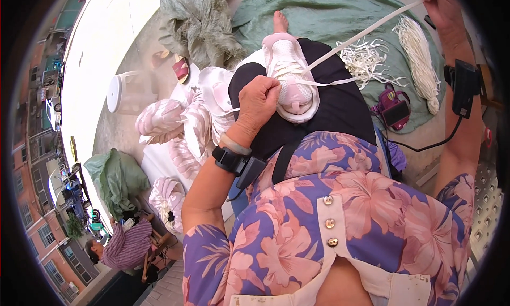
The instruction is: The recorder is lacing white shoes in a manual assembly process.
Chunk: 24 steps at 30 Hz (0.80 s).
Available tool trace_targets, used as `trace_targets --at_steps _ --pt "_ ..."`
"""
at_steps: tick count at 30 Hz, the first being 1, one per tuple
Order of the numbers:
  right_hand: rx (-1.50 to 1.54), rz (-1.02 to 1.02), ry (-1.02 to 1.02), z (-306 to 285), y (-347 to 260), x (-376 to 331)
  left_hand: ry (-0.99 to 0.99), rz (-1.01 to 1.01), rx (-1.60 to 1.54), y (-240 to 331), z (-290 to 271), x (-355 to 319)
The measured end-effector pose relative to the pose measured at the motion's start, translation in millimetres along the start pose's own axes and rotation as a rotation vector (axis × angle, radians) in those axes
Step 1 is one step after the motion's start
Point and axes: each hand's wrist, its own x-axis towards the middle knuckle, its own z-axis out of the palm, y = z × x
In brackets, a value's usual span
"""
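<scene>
A pink and white sneaker point(291, 98) rests on my dark-trousered lap, its toe pointing away from me. White shoelace point(366, 31) runs through its eyelets and stretches taut up to the far right. There my right hand point(445, 10) is closed on the lace, with the arm reaching out. My left hand point(257, 101) is closed in a pinch at the shoe's left side, with a bit of white lace showing by the wrist. A second loose strand point(334, 83) trails rightward from the shoe over my thigh.
On the green cloth point(319, 9) lie a pile of loose laces point(366, 62), a lace bundle point(419, 62) and a purple pouch point(394, 107). Several pink and white shoes point(164, 120) are heaped at left, near a white bucket point(130, 92). Another person point(125, 242) sits lower left.
</scene>
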Motion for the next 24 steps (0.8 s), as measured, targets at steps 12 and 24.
trace_targets --at_steps 12,24 --pt "0.028 0.665 -0.347 64.5 134.4 -118.5 0.016 0.395 0.471 20.7 10.5 7.3" --pt "0.079 0.681 -0.222 38.1 139.1 -120.2 -0.235 0.33 0.68 32.8 69.4 44.2"
